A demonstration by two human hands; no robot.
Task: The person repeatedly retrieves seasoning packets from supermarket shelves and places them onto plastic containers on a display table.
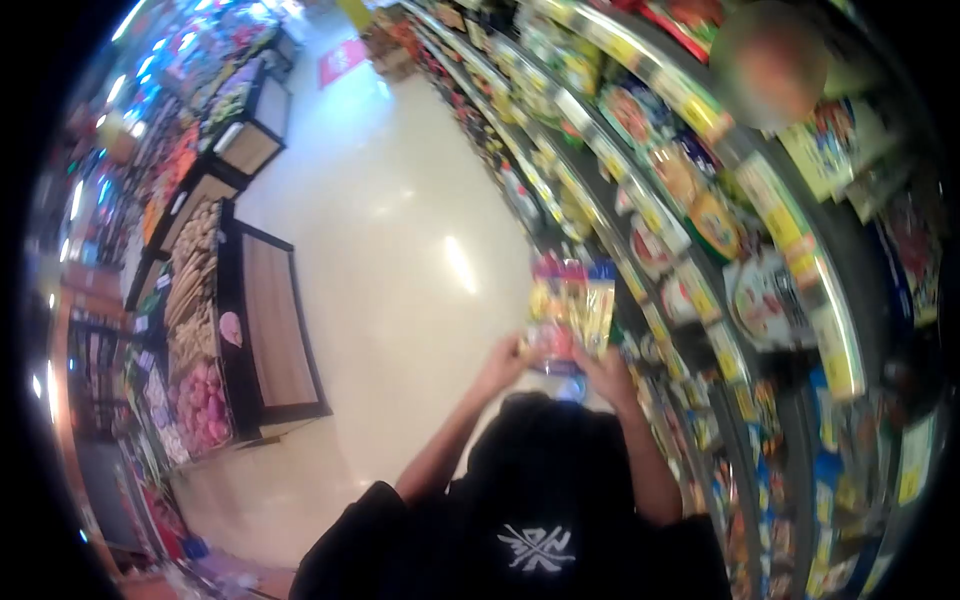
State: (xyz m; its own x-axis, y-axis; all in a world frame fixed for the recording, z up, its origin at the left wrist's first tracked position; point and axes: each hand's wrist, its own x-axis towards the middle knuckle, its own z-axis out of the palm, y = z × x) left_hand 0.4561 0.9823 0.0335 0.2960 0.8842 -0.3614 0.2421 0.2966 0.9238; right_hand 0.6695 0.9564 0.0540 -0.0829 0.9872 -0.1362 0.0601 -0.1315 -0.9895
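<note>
In front of my dark shirt, a colourful packet [553, 315] is held up between my two hands. It is mostly yellow and red with a purple top edge, and its print is too blurred to read. My left hand [505, 364] grips its lower left side. At the lower right, my right hand [608, 378] has its fingers closed around the edge. A shiny gold packet [598, 315] shows at the right of the bundle, close against the first one; whether they are separate packs I cannot tell. Below the packets is a small bluish patch, unclear in the blur.
Shelves of packaged goods [770, 305] with yellow price labels [775, 205] run close along my right. A pale aisle floor [390, 230] stretches ahead. On the left stand wood-panelled produce bins [275, 320] with root vegetables [192, 270] and pinkish produce [203, 400]. A red floor sign [343, 62] lies farther off.
</note>
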